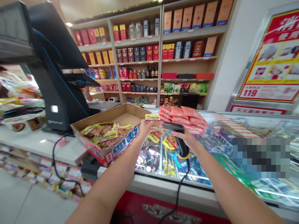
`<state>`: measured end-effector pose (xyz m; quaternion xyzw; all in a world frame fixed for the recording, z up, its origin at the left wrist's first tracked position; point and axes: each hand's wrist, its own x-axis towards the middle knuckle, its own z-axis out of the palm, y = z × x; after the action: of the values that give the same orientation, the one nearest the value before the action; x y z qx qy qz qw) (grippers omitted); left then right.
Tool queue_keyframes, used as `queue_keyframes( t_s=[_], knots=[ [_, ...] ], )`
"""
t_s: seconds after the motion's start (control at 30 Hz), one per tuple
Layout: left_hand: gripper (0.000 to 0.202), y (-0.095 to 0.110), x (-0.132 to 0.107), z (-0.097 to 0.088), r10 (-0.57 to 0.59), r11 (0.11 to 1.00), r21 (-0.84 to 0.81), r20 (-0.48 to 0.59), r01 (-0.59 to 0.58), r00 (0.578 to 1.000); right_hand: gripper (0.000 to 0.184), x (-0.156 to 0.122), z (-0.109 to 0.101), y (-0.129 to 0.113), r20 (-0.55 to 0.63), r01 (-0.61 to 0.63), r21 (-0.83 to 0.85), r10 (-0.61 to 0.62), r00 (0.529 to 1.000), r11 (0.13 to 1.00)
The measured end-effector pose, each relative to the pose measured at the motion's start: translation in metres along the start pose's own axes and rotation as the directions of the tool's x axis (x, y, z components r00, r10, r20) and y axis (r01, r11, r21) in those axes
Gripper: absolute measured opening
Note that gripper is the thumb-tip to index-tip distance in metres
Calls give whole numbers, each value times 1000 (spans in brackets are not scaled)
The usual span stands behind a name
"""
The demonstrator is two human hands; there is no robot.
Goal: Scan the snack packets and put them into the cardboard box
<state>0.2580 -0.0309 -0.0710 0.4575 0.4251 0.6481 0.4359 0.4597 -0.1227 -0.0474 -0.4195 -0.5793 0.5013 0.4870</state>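
My left hand (pixel 145 127) is closed on a snack packet (pixel 153 117) with a yellow header, held up near the right edge of an open cardboard box (pixel 126 112). Similar yellow-topped snack packets (pixel 107 133) fill part of that box. In my right hand (pixel 187 138) is a black barcode scanner (pixel 177 128), its head pointing left toward the packet and its cable hanging from the handle. More yellow packets (pixel 169 142) lie on the glass counter beneath and between my hands. Just behind the scanner, pink packets (pixel 184 115) are piled up.
A black point-of-sale terminal (pixel 60 93) stands left on the white counter (pixel 58 149), its cable hanging over the front. The glass-topped display counter (pixel 210 183) holds many packaged goods. Behind it, shelves (pixel 137 63) carry boxes and bottles. A red and yellow poster (pixel 271 62) hangs at right.
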Motion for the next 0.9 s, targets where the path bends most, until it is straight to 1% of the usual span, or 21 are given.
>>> queue_keyframes(
  t_s=[0.07, 0.13, 0.3, 0.4, 0.63, 0.9],
  knots=[
    [30, 0, -1, 2, -5, 997, -80, 11, 6, 1000, 27, -1, 1, 0, 8, 2, -16, -2, 1000, 1000],
    [28, 0, -2, 2, 1, 994, -106, 16, 1, 1000, 27, -1, 1, 1, 17, 5, -22, -5, 1000, 1000],
    [26, -3, -2, 2, 44, 996, -83, -17, -46, 999, 30, -2, 1, 1, 1, -6, -5, 6, 1000, 1000],
    [27, -3, -2, 2, 61, 994, -85, -18, -63, 998, 29, -1, 1, 2, 3, -1, -20, 1, 1000, 1000],
    [26, -1, -3, 2, 38, 992, -115, -52, -44, 998, 28, 1, 0, 7, 25, 6, -21, -6, 1000, 1000],
    [30, -4, 0, 0, 30, 995, -97, -18, -31, 999, 27, 3, -1, 9, 1, -17, -57, 17, 1000, 998]
  ],
)
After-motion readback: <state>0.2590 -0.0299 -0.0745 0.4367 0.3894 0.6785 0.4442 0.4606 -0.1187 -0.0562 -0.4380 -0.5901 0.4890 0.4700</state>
